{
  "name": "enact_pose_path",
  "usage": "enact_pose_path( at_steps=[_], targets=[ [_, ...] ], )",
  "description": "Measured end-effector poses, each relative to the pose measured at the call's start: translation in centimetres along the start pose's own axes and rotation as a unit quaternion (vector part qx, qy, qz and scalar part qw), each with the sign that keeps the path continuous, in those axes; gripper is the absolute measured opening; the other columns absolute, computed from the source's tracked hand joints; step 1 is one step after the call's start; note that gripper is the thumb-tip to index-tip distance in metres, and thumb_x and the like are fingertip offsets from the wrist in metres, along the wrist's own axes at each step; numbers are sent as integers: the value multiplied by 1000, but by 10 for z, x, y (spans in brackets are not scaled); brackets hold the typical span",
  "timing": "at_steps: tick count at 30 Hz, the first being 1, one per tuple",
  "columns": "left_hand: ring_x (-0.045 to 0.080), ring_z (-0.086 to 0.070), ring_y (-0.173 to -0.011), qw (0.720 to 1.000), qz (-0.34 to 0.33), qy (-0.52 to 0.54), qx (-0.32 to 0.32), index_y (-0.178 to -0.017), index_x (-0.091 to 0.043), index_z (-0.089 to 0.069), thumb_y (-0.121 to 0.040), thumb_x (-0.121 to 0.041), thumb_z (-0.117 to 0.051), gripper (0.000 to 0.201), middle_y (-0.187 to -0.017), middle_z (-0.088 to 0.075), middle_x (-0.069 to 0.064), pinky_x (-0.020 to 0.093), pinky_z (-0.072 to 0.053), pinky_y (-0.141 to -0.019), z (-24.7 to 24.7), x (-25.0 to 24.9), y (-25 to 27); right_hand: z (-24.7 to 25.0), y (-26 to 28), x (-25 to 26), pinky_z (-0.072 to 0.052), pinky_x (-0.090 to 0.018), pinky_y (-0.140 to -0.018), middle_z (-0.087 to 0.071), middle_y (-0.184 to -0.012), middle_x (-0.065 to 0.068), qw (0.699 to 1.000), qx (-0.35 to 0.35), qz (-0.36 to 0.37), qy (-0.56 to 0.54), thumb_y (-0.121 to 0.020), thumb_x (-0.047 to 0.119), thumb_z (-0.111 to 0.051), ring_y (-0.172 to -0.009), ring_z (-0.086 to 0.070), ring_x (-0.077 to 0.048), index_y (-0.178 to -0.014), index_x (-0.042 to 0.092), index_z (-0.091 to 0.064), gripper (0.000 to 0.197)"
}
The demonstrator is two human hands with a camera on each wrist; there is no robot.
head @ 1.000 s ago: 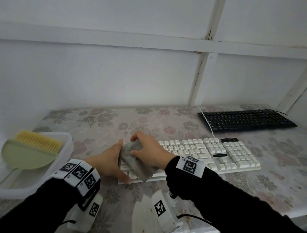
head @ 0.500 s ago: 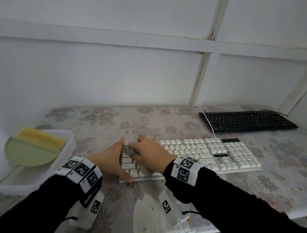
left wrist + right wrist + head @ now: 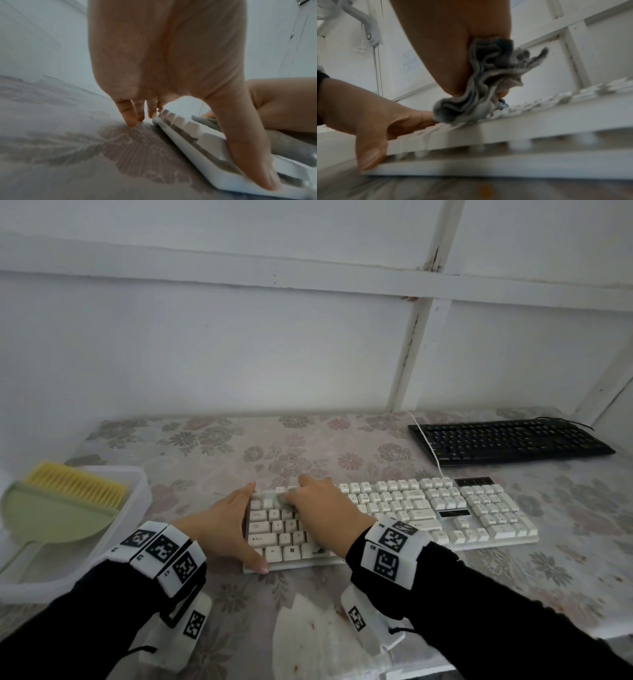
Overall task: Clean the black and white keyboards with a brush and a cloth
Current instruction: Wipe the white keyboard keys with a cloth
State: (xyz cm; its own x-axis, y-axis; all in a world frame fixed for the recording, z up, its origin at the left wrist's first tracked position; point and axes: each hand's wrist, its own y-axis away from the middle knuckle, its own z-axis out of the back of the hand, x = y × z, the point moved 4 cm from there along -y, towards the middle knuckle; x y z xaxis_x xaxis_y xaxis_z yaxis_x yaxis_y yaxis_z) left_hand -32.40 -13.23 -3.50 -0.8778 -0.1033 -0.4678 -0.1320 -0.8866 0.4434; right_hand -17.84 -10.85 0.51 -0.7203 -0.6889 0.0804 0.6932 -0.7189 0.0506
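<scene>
— How is the white keyboard [image 3: 394, 518] likely handling on the bench [image 3: 308, 450]?

— I am judging it light and rigid, so it is probably sliding easily on that flowered covering. The left end seems the sensible place to brace it, and the left hand [image 3: 222, 525] is doing that: fingers extended along the short edge, thumb lying over the near corner, pressing rather than gripping.

— And the cloth [image 3: 481, 86]?

— Soft and limp, bunching into folds. The right hand [image 3: 325, 515] is clutching it, fingers curled round the wad, and bearing it down on the keys at the left end. The wrist view is blurring, so I cannot tell which row it is touching.

— The rest?

— The black keyboard [image 3: 507, 440] is lying well apart at the far right. The brush [image 3: 65, 501] is resting in a white tray [image 3: 137, 484] at the left, with neither hand on it.
</scene>
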Motion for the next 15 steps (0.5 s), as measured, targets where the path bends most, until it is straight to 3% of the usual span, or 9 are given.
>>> enact_pose_path(
  at_steps=[3, 6, 8, 9, 10, 12, 13, 15],
  targets=[
    [16, -13, -144, 1000, 3, -5, 4, -150, -18, 13, -6, -79, -71, 178, -158, -4, -3, 33, -17, -118, -1, -1, 2, 9, 16, -17, -38, -34, -86, -32, -83, -2, 999, 13, -19, 25, -88, -8, -38, -81, -35, -18, -105, 13, -59, 35],
    [15, -12, -144, 1000, 11, -5, -5, -150, -18, 13, -22, -69, -74, 163, -159, -3, -3, 33, -16, -118, -2, -3, 3, 12, 23, -37, -42, -34, -85, -35, -83, -3, 995, 42, -67, 60, -88, -7, -40, -82, -42, -19, -111, 10, -60, 35],
    [15, -12, -144, 1000, 18, 0, -17, -150, -18, 12, -36, -60, -82, 154, -158, -4, -3, 34, -17, -118, -3, -2, 2, 13, 23, -43, -45, -35, -85, -38, -89, -5, 992, 58, -102, 55, -87, -7, -43, -76, -47, -21, -98, 6, -61, 25],
    [16, -13, -144, 1000, 21, 5, -21, -150, -18, 11, -45, -53, -87, 149, -158, -4, -3, 34, -17, -118, -3, -2, 2, 15, 20, -42, -46, -35, -83, -39, -86, -5, 992, 55, -107, 49, -88, -6, -44, -68, -45, -19, -83, 4, -57, 17],
    [16, -13, -144, 999, 22, 9, -23, -151, -18, 11, -51, -47, -89, 144, -158, -5, -3, 35, -17, -118, -3, -1, 1, 16, 16, -40, -46, -33, -78, -39, -82, -5, 993, 42, -111, 28, -89, -4, -45, -61, -42, -17, -68, 7, -48, 24],
    [16, -15, -143, 999, 23, 13, -20, -151, -19, 11, -44, -52, -88, 149, -157, -6, -3, 35, -18, -118, -2, -2, 2, 15, -2, -28, -40, -27, -66, -43, -75, -3, 995, 20, -90, -25, -90, -1, -46, -59, -44, -17, -55, 15, -35, 40],
    [16, -16, -143, 999, 25, 13, -19, -151, -19, 10, -37, -56, -85, 153, -157, -7, -3, 34, -18, -118, -2, -2, 2, 14, -11, -18, -38, -25, -63, -43, -71, -1, 997, 11, -68, -43, -90, 0, -46, -62, -48, -19, -54, 17, -37, 41],
    [16, -20, -141, 999, 21, 22, -23, -152, -19, 8, -35, -56, -85, 154, -155, -12, -4, 33, -22, -117, -1, -2, 3, 8, -24, 7, -40, -28, -67, -46, -78, -3, 998, 8, -30, -50, -91, 3, -44, -78, -55, -24, -65, 16, -55, 31]
  ],
)
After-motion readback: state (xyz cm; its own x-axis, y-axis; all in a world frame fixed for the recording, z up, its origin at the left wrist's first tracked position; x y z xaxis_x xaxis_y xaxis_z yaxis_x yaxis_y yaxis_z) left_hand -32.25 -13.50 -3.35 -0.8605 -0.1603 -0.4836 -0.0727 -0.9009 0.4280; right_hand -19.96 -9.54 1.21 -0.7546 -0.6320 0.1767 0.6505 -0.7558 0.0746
